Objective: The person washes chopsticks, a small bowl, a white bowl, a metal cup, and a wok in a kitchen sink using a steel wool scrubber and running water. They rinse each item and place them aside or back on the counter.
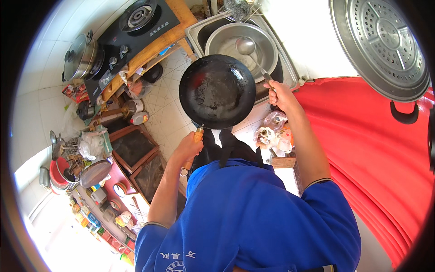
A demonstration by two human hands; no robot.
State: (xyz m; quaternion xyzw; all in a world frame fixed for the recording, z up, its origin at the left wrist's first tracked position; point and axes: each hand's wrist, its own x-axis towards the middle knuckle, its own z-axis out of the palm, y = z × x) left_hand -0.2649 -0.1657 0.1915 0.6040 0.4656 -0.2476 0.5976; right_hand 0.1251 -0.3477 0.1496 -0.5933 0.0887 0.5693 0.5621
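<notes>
My left hand grips the wooden handle of a black wok. The wok hangs in front of me above the tiled floor, its dark inside facing up with a wet sheen and no food in it. In my right hand is the handle of a metal ladle. The ladle's bowl is over a large steel basin, which sits in the sink. Whether the ladle touches the basin, I cannot tell. The wok's far rim overlaps the near edge of the basin in view.
A black gas stove on a wooden stand bears a lidded steel pot at the left. A perforated steamer tray is at the upper right, over a red cloth. Plastic bags and wooden-framed cabinet doors are near my legs.
</notes>
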